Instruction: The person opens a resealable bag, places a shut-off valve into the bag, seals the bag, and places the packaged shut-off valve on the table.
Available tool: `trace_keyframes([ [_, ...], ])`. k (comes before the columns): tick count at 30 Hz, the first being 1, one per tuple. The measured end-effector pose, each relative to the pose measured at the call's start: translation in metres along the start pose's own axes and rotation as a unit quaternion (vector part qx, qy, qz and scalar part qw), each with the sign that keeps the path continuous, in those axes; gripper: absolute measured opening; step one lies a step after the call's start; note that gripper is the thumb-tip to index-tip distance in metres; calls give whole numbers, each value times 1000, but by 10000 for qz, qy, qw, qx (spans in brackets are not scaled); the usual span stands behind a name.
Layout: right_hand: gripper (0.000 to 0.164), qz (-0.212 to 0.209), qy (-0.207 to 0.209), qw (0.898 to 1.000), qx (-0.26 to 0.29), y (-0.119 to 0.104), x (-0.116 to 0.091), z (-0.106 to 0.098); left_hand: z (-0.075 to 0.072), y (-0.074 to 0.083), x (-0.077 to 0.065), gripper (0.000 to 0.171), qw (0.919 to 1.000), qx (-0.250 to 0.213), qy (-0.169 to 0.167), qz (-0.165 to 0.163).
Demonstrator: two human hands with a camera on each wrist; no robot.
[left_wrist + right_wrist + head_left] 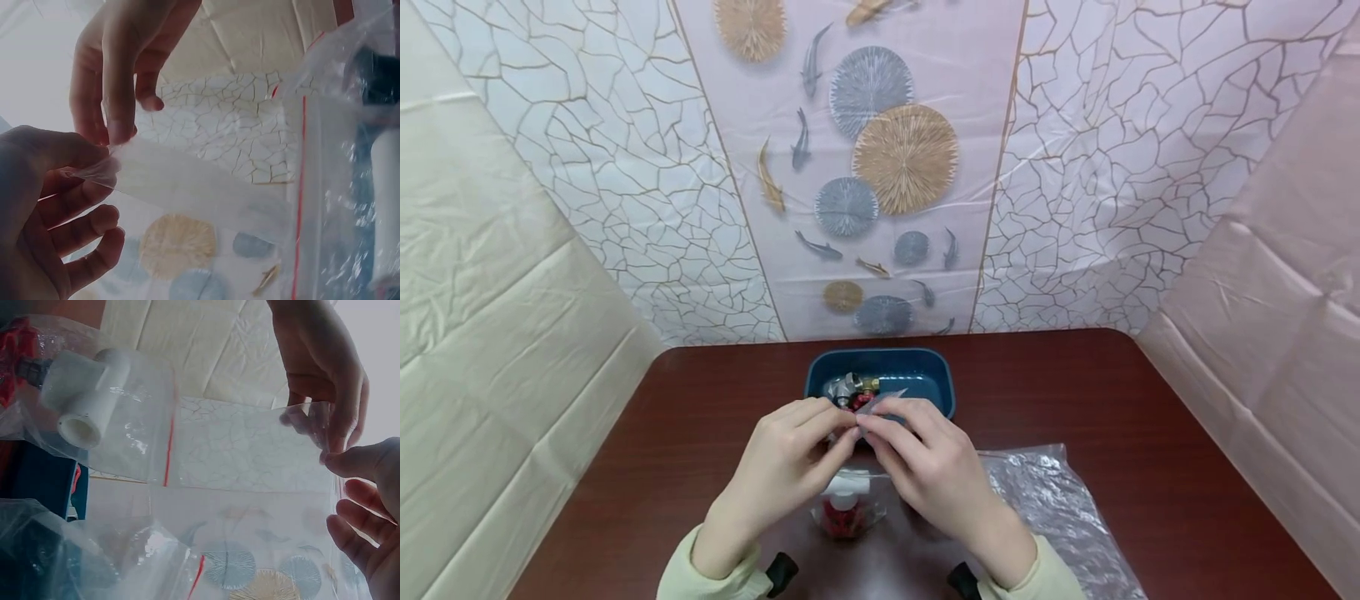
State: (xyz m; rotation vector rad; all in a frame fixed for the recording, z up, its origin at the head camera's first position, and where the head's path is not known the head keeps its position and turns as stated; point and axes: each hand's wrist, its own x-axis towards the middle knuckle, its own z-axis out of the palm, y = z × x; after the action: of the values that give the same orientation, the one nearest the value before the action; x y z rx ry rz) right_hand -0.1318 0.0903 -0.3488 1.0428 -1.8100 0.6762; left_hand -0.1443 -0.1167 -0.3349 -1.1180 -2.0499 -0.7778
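Observation:
My left hand [790, 458] and right hand [925, 467] meet above the table's middle. Thumbs and fingertips of both pinch the edge of a clear plastic bag [250, 450], its film drawn out between them. Below the hands, a white valve with a red handle [842, 504] sits inside clear plastic. Seen from the right wrist, this white valve [84, 412] lies in a bag with a red seal line [169, 437]. Whether the pinched film belongs to that same bag I cannot tell. In the left wrist view the left hand's [69, 212] other fingers curve loosely.
Behind the hands stands a blue tray [880, 353], holding metal and brass fittings [848, 385] with red handles, partly hidden by the fingers. A large crinkled plastic sheet [1052, 492] lies to the right on the dark red table [1150, 425]. Patterned cloth walls surround the table.

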Motion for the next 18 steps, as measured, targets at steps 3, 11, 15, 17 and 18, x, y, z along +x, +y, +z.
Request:
trace_keyframes([
  [3,19,28,33,10000,-11,1,-3,2,4,1,-1,8,10000,-63,-17,-28],
  [11,14,132,42,9999,-10,5,-12,6,13,2,-7,8,9996,-237,95,-123],
  [15,13,210,-15,9998,25,6,-16,8,17,3,-12,9,9985,-416,131,-333],
  [17,14,266,-64,9996,55,7,-18,9,19,3,-14,9,9976,-504,136,-449],
  [18,14,303,-93,9995,68,7,-19,10,20,3,-15,9,9972,-549,143,-491],
])
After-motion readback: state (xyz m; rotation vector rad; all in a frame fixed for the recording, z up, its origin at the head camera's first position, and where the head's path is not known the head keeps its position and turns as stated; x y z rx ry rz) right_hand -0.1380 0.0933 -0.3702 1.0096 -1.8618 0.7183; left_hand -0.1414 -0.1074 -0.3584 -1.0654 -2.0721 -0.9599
